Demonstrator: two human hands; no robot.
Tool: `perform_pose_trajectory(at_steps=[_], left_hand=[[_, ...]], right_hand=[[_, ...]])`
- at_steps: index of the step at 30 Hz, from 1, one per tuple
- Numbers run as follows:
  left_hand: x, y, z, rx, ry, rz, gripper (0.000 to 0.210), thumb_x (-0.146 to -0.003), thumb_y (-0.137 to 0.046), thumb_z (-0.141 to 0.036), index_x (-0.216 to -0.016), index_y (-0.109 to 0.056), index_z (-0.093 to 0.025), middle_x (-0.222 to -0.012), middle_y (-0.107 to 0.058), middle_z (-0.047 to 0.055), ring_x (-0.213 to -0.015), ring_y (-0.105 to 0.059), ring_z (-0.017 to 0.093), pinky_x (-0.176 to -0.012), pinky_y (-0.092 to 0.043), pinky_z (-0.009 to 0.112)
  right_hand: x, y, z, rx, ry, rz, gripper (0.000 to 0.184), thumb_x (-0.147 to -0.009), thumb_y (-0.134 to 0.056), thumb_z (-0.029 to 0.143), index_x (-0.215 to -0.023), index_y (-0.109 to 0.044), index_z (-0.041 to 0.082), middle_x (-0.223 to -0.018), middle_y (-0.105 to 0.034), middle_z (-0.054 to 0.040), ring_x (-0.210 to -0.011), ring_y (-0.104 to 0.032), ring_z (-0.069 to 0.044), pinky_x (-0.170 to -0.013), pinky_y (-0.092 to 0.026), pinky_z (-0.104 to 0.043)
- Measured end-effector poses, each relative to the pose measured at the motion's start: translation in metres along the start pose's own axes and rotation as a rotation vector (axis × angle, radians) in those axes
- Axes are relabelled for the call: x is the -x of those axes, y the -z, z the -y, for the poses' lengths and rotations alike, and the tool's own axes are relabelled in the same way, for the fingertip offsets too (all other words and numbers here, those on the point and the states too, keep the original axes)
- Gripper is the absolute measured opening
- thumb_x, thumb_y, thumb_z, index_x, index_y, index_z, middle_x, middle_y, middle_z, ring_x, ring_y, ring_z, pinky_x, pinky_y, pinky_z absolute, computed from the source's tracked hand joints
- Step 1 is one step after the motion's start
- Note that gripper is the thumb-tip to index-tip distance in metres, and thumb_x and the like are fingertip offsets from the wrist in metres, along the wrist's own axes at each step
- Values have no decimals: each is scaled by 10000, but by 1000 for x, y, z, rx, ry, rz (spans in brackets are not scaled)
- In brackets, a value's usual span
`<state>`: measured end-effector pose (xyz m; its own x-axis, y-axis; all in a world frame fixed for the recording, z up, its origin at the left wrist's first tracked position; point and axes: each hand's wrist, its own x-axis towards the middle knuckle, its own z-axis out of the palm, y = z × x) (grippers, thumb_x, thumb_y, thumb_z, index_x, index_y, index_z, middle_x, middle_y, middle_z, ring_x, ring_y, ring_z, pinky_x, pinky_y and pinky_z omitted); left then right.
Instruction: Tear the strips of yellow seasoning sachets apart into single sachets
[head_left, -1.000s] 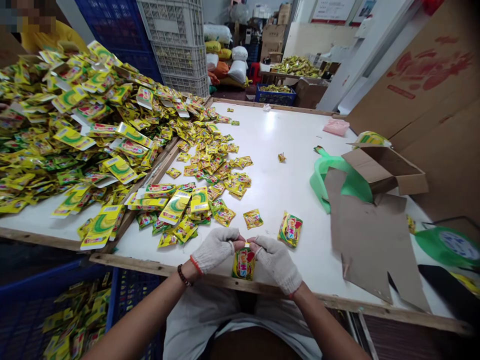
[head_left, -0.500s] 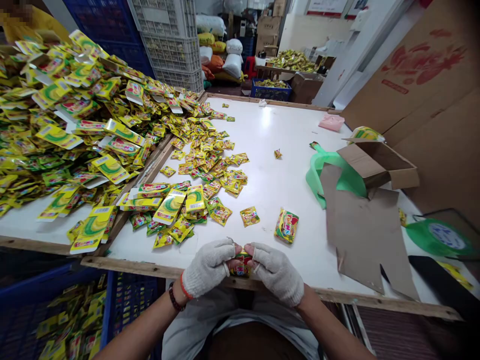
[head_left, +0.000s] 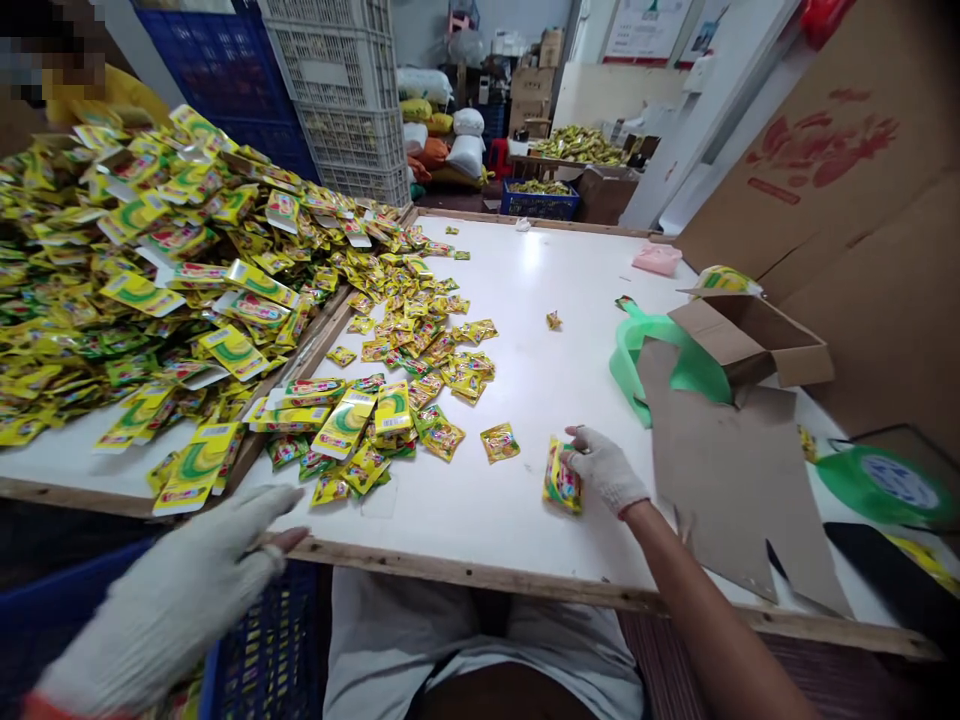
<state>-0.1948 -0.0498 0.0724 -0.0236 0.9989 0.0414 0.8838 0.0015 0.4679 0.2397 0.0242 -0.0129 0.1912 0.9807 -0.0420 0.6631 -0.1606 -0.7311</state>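
Observation:
My right hand (head_left: 606,470), in a white glove with bare fingertips, is closed around the right side of a small yellow, red and green packet box (head_left: 559,482) at the table's right front. My left hand (head_left: 199,570), gloved the same way, hangs over the front left edge with its fingers stretched apart and nothing in them. Closest to it lie flat yellow cartons (head_left: 193,470). Other cartons (head_left: 346,422) rest among loose small sachets (head_left: 412,315), and one sachet (head_left: 500,442) lies alone between the pile and my right hand.
A tall heap of sachets and cartons (head_left: 187,230) covers the left side, behind a wooden strip. Below my left hand is a blue crate (head_left: 259,640). To the right lie torn cardboard (head_left: 720,480), a green dustpan (head_left: 630,355), an open box (head_left: 750,325) and tape (head_left: 885,480).
My hands have parted from the box they held together at the front edge. The left swung down left and opened; the right reached forward right to the packet box. The view tilted up slightly.

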Motion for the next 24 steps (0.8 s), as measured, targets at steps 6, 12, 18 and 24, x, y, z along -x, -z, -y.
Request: perform_pose_trajectory(at_steps=[6, 12, 18, 24], left_hand=[[-7, -123, -108, 614, -43, 149, 244, -735, -568, -277, -955, -532, -177, -1020, -623, 69, -932, -598, 185, -833, -477, 292], [-17, -174, -129, 1035, 46, 266, 249, -717, -586, -196, -947, -491, -174, -830, -615, 22, -751, -592, 148, -695, -492, 274], [-24, -164, -120, 988, 49, 327, 258, -688, -636, -218, -928, -651, -127, -911, -630, 66, -885, -563, 193, -826, -446, 319], [-31, -154, -125, 974, -48, 432, 192, -724, -585, -218, -871, -644, -109, -801, -594, 40, -762, -542, 148, -713, -446, 272]], right_hand=[[52, -54, 60, -71, 128, 76, 294, -718, -503, 200, -974, -645, 184, -887, -675, -49, -790, -626, -176, -723, -502, -287], [82, -50, 64, -216, 133, 31, 240, -758, -506, 234, -952, -634, 172, -882, -683, -68, -730, -622, -181, -709, -512, -313], [92, -46, 32, -365, 46, 19, 280, -735, -569, 301, -972, -624, 164, -922, -684, -87, -771, -634, -203, -720, -535, -339], [87, -56, 32, -332, 170, 4, 205, -770, -539, 313, -872, -645, 171, -914, -679, -88, -858, -618, -216, -801, -507, -360]])
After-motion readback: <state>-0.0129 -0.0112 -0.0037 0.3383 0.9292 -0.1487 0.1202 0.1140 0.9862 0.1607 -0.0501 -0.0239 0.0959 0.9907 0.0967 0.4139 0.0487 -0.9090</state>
